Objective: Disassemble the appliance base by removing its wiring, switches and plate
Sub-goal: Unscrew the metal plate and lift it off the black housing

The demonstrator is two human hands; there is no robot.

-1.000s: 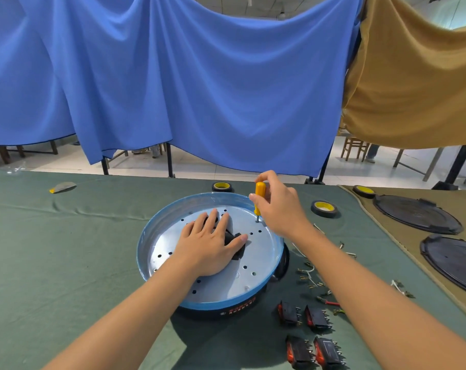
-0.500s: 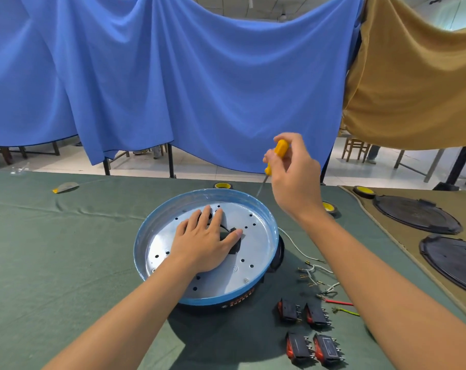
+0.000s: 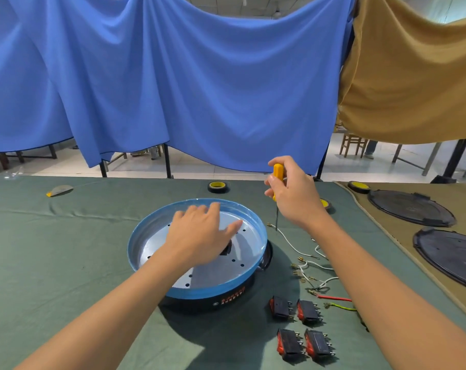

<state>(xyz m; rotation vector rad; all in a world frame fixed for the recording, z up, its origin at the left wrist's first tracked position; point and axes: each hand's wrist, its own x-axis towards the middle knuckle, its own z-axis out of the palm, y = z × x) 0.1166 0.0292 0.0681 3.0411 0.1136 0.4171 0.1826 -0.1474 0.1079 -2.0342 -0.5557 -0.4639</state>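
Though illegible, orange label (image 3: 233,294) on base (image 3: 191,303)

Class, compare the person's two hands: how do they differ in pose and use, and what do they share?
The left hand is spread open; the right hand is curled. The left hand holds nothing; the right hand grips a yellow screwdriver, tip down. The left hand is over the plate inside the appliance base; the right hand is beside the base. Both are bare.
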